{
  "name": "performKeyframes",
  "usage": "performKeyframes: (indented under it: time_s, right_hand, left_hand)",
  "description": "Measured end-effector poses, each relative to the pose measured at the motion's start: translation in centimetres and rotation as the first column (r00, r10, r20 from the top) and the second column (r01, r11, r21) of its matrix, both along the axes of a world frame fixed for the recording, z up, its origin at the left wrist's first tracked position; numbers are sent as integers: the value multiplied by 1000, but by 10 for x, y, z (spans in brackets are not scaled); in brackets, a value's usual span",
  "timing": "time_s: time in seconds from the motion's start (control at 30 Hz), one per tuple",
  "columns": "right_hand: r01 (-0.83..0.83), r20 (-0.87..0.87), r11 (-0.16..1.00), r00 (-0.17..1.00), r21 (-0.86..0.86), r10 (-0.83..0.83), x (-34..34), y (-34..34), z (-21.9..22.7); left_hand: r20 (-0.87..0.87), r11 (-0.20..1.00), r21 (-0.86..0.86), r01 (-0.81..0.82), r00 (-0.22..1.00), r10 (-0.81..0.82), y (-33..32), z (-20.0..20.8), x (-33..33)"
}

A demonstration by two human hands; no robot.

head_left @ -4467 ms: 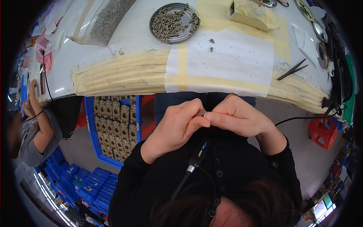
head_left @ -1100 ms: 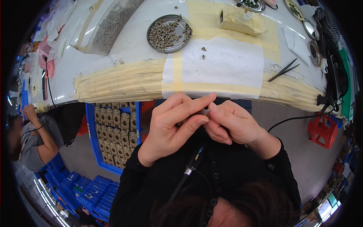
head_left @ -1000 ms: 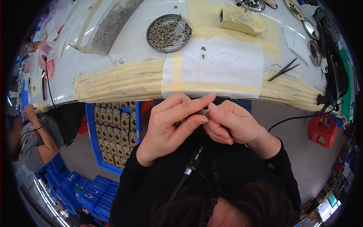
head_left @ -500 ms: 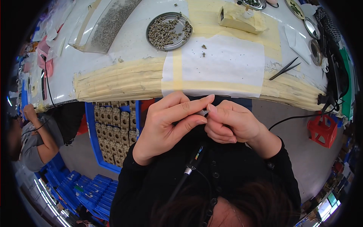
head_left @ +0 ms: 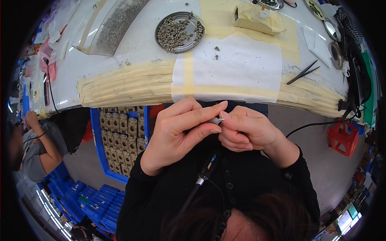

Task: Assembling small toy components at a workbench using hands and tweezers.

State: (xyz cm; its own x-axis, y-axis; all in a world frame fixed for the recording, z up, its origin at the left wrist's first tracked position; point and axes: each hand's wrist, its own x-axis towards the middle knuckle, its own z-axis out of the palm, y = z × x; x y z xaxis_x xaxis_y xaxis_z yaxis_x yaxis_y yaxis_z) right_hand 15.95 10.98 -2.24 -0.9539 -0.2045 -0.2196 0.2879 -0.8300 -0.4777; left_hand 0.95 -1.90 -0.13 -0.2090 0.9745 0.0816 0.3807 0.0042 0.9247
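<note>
My left hand point(head_left: 177, 127) pinches a small silvery metal part point(head_left: 217, 120) between thumb and fingers, just off the near edge of the table. Close against its tip is my right hand point(head_left: 250, 127), closed with thumb pressed to the curled fingers; anything inside that pinch is hidden or too small to make out. Beyond the hands, a white paper sheet point(head_left: 237, 72) is taped on the table, with two tiny metal pieces point(head_left: 216, 57) and scattered specks on it. A round metal dish point(head_left: 178, 50) of many small metal parts stands behind, left of the sheet.
Black tweezers point(head_left: 303, 72) lie right of the paper. A clear bag of tiny parts point(head_left: 116, 34) and a taped box point(head_left: 257, 21) sit farther back. Below the table edge are a blue crate point(head_left: 105, 160) of brownish blocks and a red stool point(head_left: 342, 138). A co-worker point(head_left: 42, 148) is at left.
The right fingertips have drawn slightly away to the right, and more of the metal part's tip shows. My left hand stays almost still.
</note>
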Motion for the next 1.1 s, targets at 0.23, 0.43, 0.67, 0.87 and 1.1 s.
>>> performKeyframes:
  time_s: [0.23, 0.43, 0.67, 0.87, 1.1]
  right_hand:
    - [8, 1, 1000, 1000, 4, -8, 0, 1, -1]
    - [5, -1, 1000, 1000, 15, -5, 1, 1, -2]
    - [13, -6, 1000, 1000, 24, -12, 0, 1, -1]
    - [22, -26, 999, 999, 35, -21, -1, 0, -1]
    - [24, -26, 999, 999, 42, -23, -1, -1, -3]
  left_hand:
    - [11, 1000, -9, -1, 1000, 1, 1, 1, 2]
    - [41, 1000, 1, -5, 999, 5, 1, -2, 3]
    - [-28, 999, 26, -31, 999, 31, 2, -3, 5]
    - [-40, 995, 83, -58, 997, 62, 2, -6, 7]
    - [-42, 993, 89, -73, 996, 77, 2, -7, 7]
